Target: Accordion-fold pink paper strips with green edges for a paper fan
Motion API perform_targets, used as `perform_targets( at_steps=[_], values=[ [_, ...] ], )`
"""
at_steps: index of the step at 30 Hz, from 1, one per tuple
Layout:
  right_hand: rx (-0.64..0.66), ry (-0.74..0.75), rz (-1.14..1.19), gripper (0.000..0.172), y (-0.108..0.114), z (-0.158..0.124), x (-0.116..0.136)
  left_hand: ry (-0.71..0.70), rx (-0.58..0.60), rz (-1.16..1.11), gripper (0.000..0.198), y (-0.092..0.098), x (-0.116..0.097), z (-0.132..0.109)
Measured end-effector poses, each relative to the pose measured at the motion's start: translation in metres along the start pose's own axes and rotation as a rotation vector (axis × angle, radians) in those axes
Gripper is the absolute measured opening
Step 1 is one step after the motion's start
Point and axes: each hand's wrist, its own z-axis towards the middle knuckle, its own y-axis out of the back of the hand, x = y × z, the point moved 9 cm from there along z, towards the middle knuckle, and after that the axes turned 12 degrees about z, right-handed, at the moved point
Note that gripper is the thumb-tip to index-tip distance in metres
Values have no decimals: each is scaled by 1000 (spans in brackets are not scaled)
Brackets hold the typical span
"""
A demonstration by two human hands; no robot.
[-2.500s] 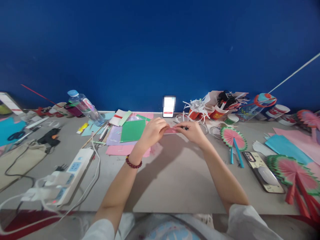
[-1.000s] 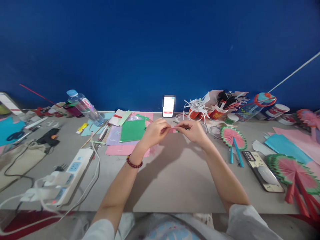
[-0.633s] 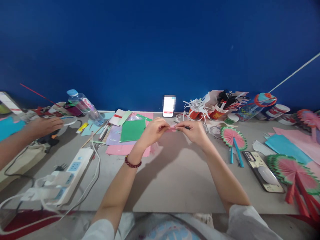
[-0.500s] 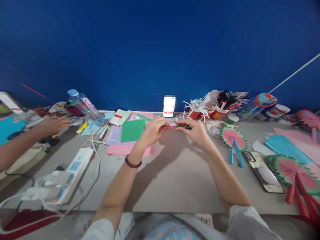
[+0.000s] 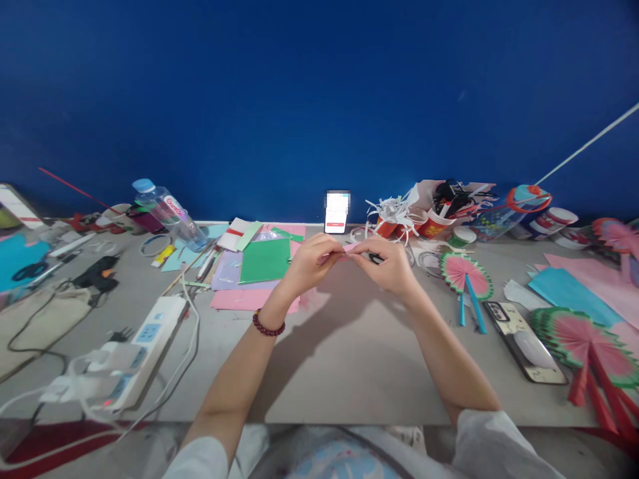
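Observation:
Above the middle of the table, my left hand (image 5: 313, 263) and my right hand (image 5: 389, 263) meet at the fingertips. Between them they pinch a small piece of pink paper (image 5: 353, 247), mostly hidden by the fingers. A dark, loop-shaped object (image 5: 375, 258) shows under my right hand's fingers; its kind is not clear. Left of my left hand lie a green sheet (image 5: 266, 260) and a pink sheet (image 5: 239, 299). A pink and green paper fan (image 5: 466, 276) with blue sticks lies to the right of my right hand.
A lit phone (image 5: 337, 211) leans on the blue wall. Left stand a water bottle (image 5: 170, 211) and a power strip (image 5: 150, 349) with trailing cables. Right are cups of paper strips (image 5: 392, 216) and tools, another phone (image 5: 526, 342), and a larger fan (image 5: 589, 346).
My hands have drawn closer together, their fingertips now meeting at the pink paper. Another person's arm at the left has gone out of view.

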Motion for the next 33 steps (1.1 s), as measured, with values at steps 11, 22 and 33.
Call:
perform_targets(
  at_steps=[11,22,33],
  values=[
    [-20,42,-9,9,4,-1,2,-22,-32,-12,10,8,-1,1],
    [11,156,-181,12,5,-2,26,-30,-147,22,8,20,-4,1],
    [-49,189,-332,19,2,-7,28,30,-171,0,13,20,-5,0]
  ],
)
